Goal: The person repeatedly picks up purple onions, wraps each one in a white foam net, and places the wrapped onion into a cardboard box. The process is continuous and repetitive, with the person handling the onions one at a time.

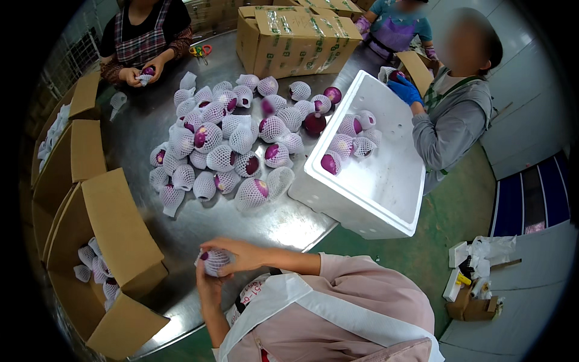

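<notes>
Both my hands hold one round purple fruit in a white foam net sleeve, just above the near edge of the metal table. My left hand is closed against its left and lower side. My right hand curls around it from the right and over the top. Purple skin shows at the net's left end. Beyond my hands lies a large heap of the same netted fruit. At the heap's near side lies a foam net that looks flat. A dark bare fruit sits by the heap's right edge.
A white foam box with several netted fruits stands to the right. Open cardboard cartons line the left edge, some holding netted fruit. A taped carton and scissors are at the back. Three co-workers stand around the table, one wearing blue gloves.
</notes>
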`<state>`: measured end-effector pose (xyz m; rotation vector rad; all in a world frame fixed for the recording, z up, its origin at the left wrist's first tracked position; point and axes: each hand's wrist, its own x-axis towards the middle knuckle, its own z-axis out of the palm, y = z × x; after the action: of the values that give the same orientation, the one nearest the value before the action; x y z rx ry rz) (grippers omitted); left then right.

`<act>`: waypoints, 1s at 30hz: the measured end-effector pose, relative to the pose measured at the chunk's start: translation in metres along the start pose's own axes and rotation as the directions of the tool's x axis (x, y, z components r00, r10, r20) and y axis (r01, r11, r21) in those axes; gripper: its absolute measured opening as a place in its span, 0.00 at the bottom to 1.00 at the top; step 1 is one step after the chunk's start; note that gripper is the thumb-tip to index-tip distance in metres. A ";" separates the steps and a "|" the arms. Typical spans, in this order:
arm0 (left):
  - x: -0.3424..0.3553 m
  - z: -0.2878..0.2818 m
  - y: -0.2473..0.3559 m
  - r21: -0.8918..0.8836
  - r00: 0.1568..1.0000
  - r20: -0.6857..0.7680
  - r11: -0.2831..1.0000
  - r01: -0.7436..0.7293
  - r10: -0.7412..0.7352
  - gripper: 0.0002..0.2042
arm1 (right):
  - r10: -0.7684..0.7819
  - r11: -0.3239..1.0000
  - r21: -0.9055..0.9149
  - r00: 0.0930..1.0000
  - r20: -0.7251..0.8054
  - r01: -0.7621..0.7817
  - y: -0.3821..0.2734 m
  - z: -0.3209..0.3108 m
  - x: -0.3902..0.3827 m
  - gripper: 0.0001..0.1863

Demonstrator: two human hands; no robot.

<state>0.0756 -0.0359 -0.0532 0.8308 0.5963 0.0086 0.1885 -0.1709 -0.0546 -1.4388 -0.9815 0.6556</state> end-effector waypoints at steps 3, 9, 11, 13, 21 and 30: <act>-0.002 -0.003 -0.015 0.159 0.982 0.048 0.969 -0.189 0.184 0.25 | 0.123 0.960 -0.241 0.989 -0.087 -0.140 0.011 0.004 0.002 0.33; -0.008 -0.003 -0.025 0.115 0.914 0.059 0.906 -0.406 0.402 0.27 | 0.155 0.979 -0.114 0.979 -0.134 -0.171 0.028 0.014 -0.001 0.20; -0.016 0.001 -0.018 0.048 0.896 0.099 0.897 -0.439 0.433 0.26 | 0.215 0.971 0.140 0.966 -0.142 -0.195 0.027 0.018 -0.003 0.19; -0.018 -0.001 -0.021 0.072 0.896 0.020 0.893 -0.444 0.443 0.25 | 0.239 0.950 0.242 0.958 -0.156 -0.197 0.031 0.021 -0.005 0.17; -0.016 -0.003 -0.022 0.325 0.901 -0.262 0.911 -0.254 0.345 0.20 | 0.167 0.983 0.153 0.857 -0.487 -0.105 0.032 0.042 -0.020 0.13; -0.018 -0.006 -0.023 -0.369 0.996 -0.092 0.929 -0.038 0.004 0.19 | 0.254 0.964 0.169 0.890 -0.380 -0.203 0.016 0.036 -0.025 0.13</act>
<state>0.0530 -0.0517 -0.0634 0.4695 0.6460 0.1750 0.1481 -0.1736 -0.0784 -1.5131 -0.4466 0.5514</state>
